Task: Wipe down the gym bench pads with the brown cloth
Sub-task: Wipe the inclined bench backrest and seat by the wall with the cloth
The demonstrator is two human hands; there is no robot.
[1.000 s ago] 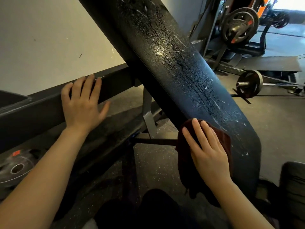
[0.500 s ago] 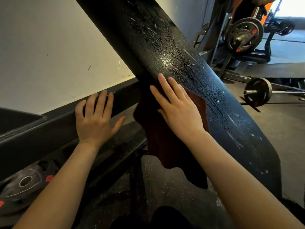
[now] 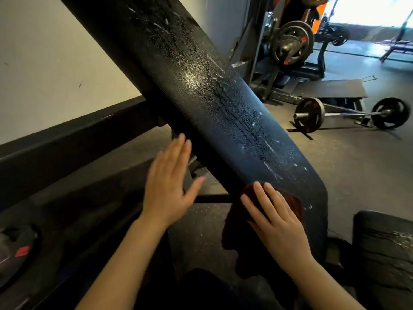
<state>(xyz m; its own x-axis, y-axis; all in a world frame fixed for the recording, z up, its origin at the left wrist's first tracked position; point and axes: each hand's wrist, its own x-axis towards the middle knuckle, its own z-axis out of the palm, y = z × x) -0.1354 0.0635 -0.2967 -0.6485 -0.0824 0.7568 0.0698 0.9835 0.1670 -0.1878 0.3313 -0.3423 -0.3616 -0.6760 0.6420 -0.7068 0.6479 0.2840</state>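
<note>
A long black inclined bench pad (image 3: 223, 104) runs from the top left down to the lower right, its surface cracked and speckled with wet streaks. My right hand (image 3: 277, 222) lies flat with straight fingers on the brown cloth (image 3: 290, 202), pressing it against the pad's lower end; part of the cloth hangs down off the pad's left edge. My left hand (image 3: 169, 180) is open, fingers straight, hovering just left of the pad's underside, touching nothing I can make out. A second black pad (image 3: 384, 242) shows at the lower right.
A black frame beam (image 3: 78, 139) crosses at the left below a pale wall. A weight plate (image 3: 15, 251) lies at the lower left. A barbell (image 3: 348, 113) rests on the grey floor at the right, with a loaded plate rack (image 3: 290, 45) behind it.
My right hand slid the cloth from the middle of the pad back down to its lower end. My left hand left the frame beam and moved right, toward the pad.
</note>
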